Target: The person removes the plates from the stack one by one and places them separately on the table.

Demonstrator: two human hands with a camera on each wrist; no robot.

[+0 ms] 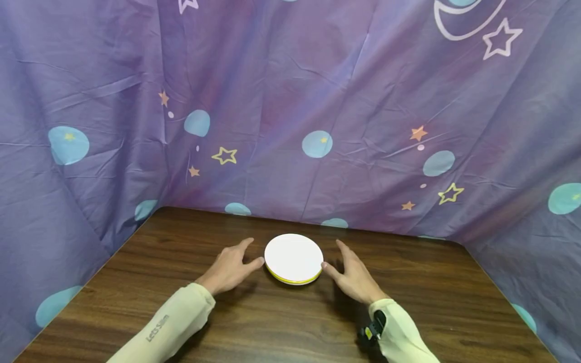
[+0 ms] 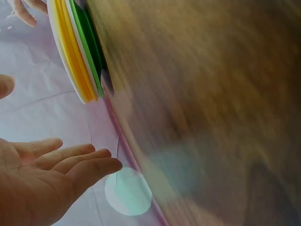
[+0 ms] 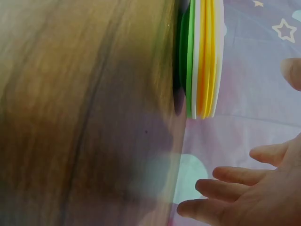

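A stack of round plates (image 1: 293,257) sits on the table, its top one plain white. From the side, the left wrist view shows yellow layers (image 2: 70,52) under the white one, then another white edge and a green plate (image 2: 89,42) at the bottom. My left hand (image 1: 229,267) is spread at the stack's left side, thumb tip close to the rim. On the opposite side my right hand (image 1: 356,276) is spread too, its thumb tip right at the rim. Both hands have straight, relaxed fingers and hold nothing.
The brown wood-grain table (image 1: 254,322) reaches back to a purple curtain (image 1: 272,101) printed with stars and blue dots, which also hangs along both sides. A small black device (image 1: 374,326) is strapped at the right wrist, over the pale sleeve (image 1: 404,333).
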